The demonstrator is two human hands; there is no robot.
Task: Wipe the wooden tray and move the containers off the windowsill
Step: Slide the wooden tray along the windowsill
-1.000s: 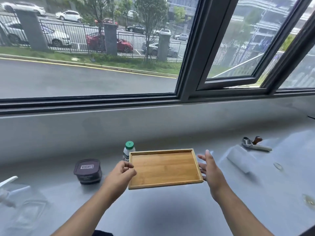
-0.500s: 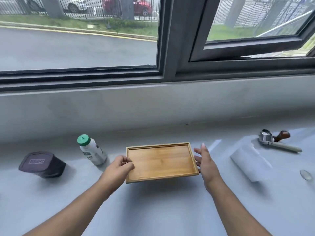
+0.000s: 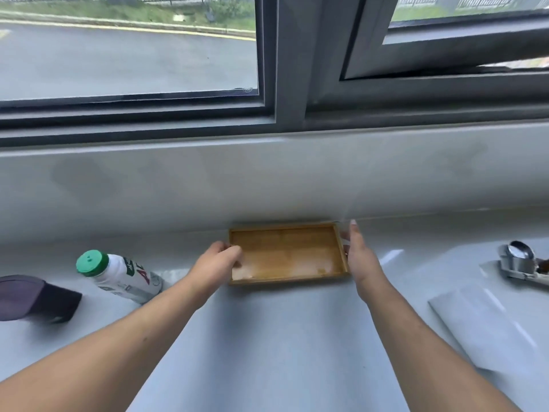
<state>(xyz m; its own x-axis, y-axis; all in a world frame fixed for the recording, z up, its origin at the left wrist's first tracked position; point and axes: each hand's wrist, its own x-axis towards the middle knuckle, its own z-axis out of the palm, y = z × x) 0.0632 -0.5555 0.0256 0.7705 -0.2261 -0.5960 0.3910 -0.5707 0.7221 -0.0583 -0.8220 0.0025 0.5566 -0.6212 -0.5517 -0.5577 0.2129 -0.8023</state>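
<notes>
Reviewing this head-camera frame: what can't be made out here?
- Dark container: cut off by the left edge and blurred; label unreadable.
- White bottle: label lettering only partly legible.
- Metal tool: runs out at the right edge, so its handle is hidden.
- Left hand: covers the wooden tray at its left rim; grip underneath unseen.
- Right hand: whether it presses the tray's right rim is unclear.
</notes>
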